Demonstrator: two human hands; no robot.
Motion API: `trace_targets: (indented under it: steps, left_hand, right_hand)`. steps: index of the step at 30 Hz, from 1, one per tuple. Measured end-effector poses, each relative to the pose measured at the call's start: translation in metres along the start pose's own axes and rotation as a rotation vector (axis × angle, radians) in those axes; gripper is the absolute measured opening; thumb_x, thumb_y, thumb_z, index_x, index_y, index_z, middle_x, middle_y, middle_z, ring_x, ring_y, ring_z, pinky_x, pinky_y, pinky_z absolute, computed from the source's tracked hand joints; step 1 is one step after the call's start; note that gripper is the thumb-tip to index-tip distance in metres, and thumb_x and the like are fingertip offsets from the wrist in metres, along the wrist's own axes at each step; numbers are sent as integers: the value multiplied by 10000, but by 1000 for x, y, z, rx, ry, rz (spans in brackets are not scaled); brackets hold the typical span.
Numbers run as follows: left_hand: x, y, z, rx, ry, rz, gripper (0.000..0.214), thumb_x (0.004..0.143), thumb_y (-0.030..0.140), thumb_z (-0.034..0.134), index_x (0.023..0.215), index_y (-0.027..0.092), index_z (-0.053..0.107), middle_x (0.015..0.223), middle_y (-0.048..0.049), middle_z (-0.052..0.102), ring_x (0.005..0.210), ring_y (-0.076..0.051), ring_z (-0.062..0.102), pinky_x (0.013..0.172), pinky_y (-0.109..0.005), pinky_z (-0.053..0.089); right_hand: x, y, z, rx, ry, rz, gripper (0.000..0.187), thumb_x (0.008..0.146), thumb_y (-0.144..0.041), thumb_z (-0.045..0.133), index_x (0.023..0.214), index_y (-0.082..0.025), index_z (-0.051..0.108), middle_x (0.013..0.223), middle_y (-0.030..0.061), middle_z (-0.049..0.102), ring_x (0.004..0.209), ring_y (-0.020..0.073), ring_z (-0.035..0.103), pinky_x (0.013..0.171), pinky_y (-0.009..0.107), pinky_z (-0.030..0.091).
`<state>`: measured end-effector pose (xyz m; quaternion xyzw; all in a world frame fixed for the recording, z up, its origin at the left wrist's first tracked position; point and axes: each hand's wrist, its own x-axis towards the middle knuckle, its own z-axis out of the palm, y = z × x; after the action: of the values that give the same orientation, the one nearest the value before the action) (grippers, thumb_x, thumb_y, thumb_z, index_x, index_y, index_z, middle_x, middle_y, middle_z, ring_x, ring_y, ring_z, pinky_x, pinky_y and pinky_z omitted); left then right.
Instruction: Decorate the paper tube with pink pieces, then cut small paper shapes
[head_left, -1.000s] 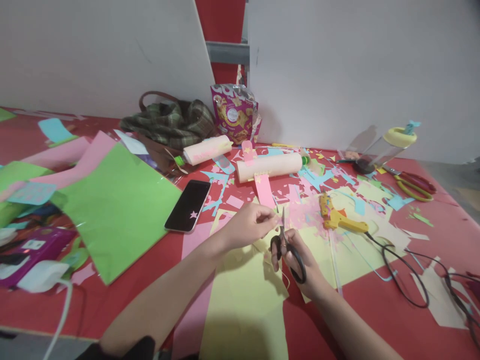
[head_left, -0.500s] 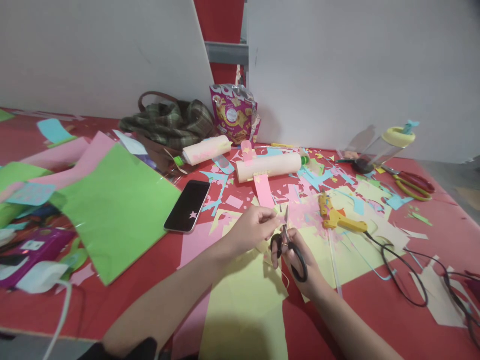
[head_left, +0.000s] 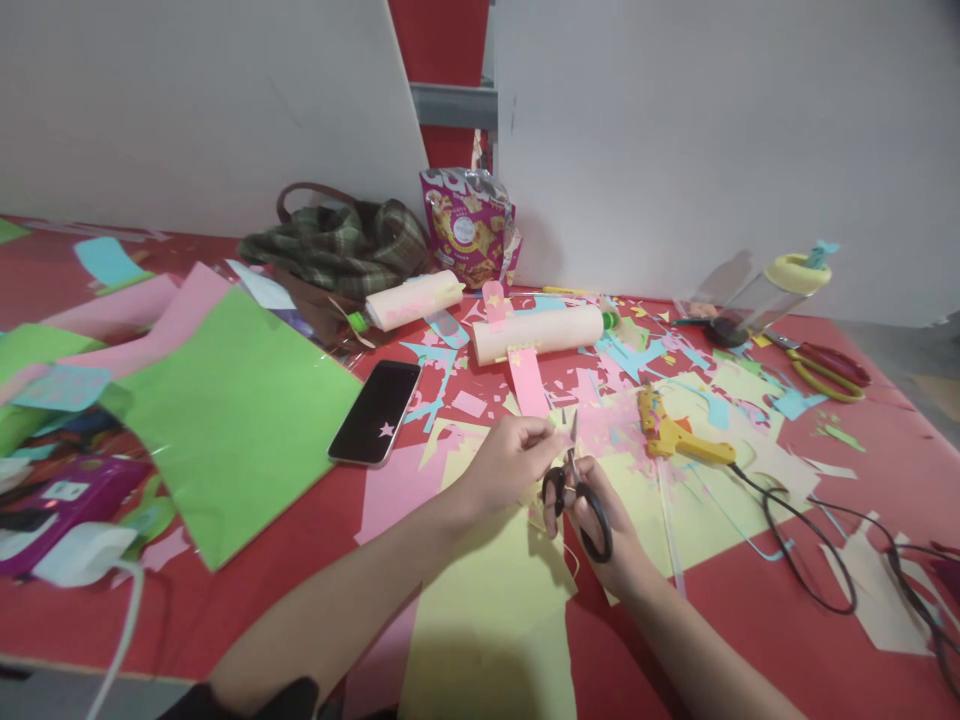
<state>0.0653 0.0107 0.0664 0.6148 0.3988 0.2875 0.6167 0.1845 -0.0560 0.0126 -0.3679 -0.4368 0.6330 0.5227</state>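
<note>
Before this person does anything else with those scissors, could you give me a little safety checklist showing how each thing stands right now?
1. Scissors gripped by the right hand: ok, fingers at the black handles.
2. Left hand well away from the blades: not ok, its fingertips are right beside them.
3. Pink piece held firmly by the left fingertips: cannot tell, too small and blurred.
4. Yellow glue gun clear of the scissors: ok, lying off to the right.
5. Glue gun cool: cannot tell by sight.
6. Phone clear of the blades: ok, lying to the left.
</note>
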Motion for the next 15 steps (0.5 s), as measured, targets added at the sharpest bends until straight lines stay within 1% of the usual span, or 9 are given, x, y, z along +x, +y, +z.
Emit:
trace_targets:
  steps: [4, 9, 15]
  left_hand:
    - [-1, 0, 3, -37, 6, -36, 322, 771, 302, 393, 480, 165, 385, 392, 55, 431, 325, -56, 393, 365, -203, 274]
    - [-4, 0, 5, -120, -41, -62, 323, 788, 306, 360, 494, 172, 347, 386, 60, 428, 302, -62, 422, 357, -207, 279]
    - [-3, -7, 8, -95, 44, -24, 338, 780, 305, 405, 479, 167, 333, 368, 68, 387, 316, -49, 391, 372, -197, 280]
  right_hand:
    - [0, -1, 0, -63, 18, -11, 228, 770, -429, 462, 786, -233, 347, 694, -20, 442, 542, 115, 462, 561, 274, 388]
    - [-1, -4, 2, -146, 21, -3, 217, 786, -418, 441, 794, -233, 329, 683, -21, 450, 550, 119, 457, 564, 274, 384]
    - [-2, -5, 7, -216, 59, -9, 210, 794, -423, 424, 808, -233, 336, 726, -19, 435, 583, 113, 465, 547, 256, 366]
